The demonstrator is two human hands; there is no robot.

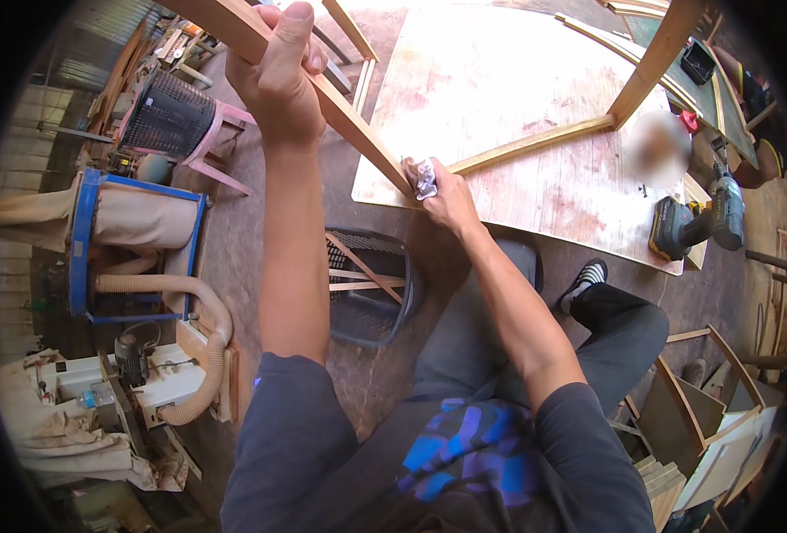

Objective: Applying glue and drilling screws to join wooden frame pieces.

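Note:
My left hand (pixel 280 84) is wrapped round a long wooden bar (pixel 358 131) of a frame, raised at the upper left. The bar slopes down to a corner at the near edge of the pale worktable (pixel 491 80). At that corner my right hand (pixel 452 201) grips a crumpled, whitish wad (pixel 425 179) that looks like a rag or paper, pressed against the wood. From there a wooden crosspiece (pixel 544 147) runs across the tabletop to another bar (pixel 658 67) that rises at the right. The fingertips of my right hand are partly hidden.
A cordless drill (pixel 704 213) lies by the table's right edge, near a blurred round thing (pixel 658 149). Below the table stands a dark basket (pixel 371 306) with wood strips. To the left are a black mesh basket (pixel 170 111), a pink stool (pixel 220 133) and a blue-framed dust collector (pixel 81 240).

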